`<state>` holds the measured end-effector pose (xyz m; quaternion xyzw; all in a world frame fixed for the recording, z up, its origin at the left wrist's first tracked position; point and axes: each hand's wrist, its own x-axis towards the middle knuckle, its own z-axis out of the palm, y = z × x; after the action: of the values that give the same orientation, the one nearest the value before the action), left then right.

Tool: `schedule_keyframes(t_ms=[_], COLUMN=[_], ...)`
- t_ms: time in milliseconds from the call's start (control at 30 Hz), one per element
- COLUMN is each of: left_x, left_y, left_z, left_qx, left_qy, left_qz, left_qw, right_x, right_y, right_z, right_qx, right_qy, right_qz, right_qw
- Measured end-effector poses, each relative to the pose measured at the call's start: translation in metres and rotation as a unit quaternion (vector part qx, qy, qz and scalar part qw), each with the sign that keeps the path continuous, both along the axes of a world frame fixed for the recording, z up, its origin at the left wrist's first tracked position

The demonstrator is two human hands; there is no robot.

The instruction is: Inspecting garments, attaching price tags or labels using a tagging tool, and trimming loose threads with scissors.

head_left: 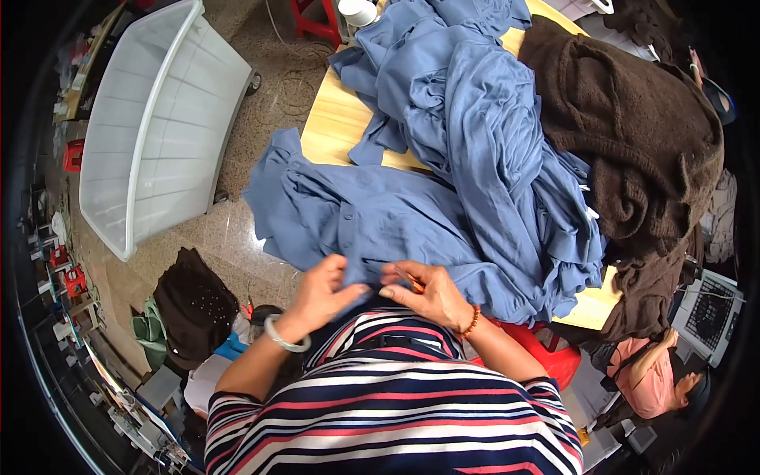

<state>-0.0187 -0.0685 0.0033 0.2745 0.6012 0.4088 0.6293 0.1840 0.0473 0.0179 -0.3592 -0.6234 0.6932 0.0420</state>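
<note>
A blue garment with a row of buttons lies over the near edge of the table, its lower part hanging toward my lap. My left hand, slightly blurred, has its thumb and fingers closed on the garment's near edge. Close beside it, my right hand is curled around a small tool, of which a thin orange part shows between the fingers. The tool's tip is hidden, so its kind is unclear. Beyond both hands, a large heap of blue garments is bunched across the table.
The wooden table also bears a pile of dark brown knitwear at right. A big white wheeled bin stands at left on the floor. Red stools, a laptop and a seated person in pink are nearby.
</note>
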Motion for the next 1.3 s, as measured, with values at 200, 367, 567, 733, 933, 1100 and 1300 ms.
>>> schedule_keyframes(t_ms=[200,367,567,733,933,1100,1300], left_x=[0.069,0.037,0.003,0.004,0.008,0.027,0.042], left_y=[0.033,0.063,0.114,0.108,0.103,0.11,0.106], left_z=[-0.011,0.003,-0.001,0.006,0.01,0.035,0.026], left_qx=[-0.031,0.023,0.35,0.128,0.063,0.137,0.046], left_qy=[-0.3,0.17,0.361,0.117,0.065,0.227,-0.01], left_qz=[0.157,-0.163,-0.231,-0.135,-0.191,-0.315,-0.212], left_qw=[0.94,0.972,0.833,0.976,0.977,0.911,0.976], right_x=[0.009,0.028,0.029,0.048,0.063,0.066,0.066], right_y=[-0.008,-0.001,0.021,0.049,0.052,0.055,0.058], right_z=[-0.015,-0.046,-0.018,0.011,-0.005,0.001,0.0], right_qx=[0.135,-0.052,-0.14,0.184,0.167,-0.028,-0.083], right_qy=[-0.004,0.002,0.145,-0.055,0.005,0.025,0.117], right_qz=[-0.107,-0.239,-0.23,-0.081,-0.051,-0.039,-0.005], right_qw=[0.985,0.97,0.952,0.978,0.985,0.999,0.99])
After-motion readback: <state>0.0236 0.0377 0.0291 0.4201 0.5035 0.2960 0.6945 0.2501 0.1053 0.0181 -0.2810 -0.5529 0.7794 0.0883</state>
